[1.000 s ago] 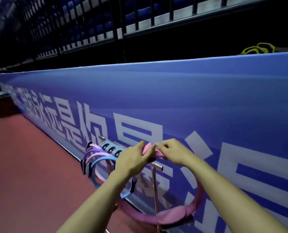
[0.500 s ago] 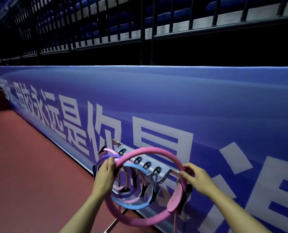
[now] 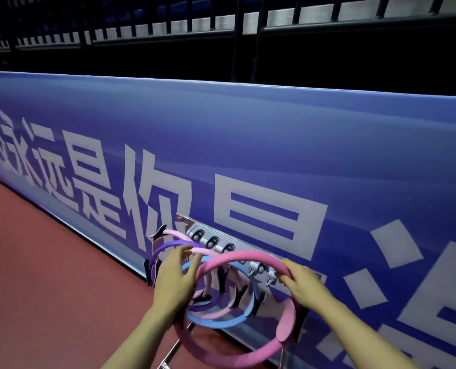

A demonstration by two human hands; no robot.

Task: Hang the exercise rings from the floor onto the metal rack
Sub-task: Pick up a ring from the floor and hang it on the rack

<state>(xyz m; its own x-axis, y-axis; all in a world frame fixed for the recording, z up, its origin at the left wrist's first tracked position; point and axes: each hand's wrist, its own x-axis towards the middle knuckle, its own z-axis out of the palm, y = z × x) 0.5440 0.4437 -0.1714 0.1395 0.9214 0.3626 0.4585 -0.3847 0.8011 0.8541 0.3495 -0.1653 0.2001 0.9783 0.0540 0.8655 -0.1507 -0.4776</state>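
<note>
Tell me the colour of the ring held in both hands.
Pink ring, seen in the head view, the only one.

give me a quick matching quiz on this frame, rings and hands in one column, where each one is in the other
1 pink ring
2 blue ring
3 left hand
4 right hand

a hangs on the rack
b grips the pink ring's right side
c held in both hands
d on the pink ring's left side

Pairs: 1-c, 2-a, 3-d, 4-b

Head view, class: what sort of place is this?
Probably an indoor sports arena: a red court floor, a long blue barrier banner and railed spectator stands behind it; exercise rings hang on a metal rack.
</note>
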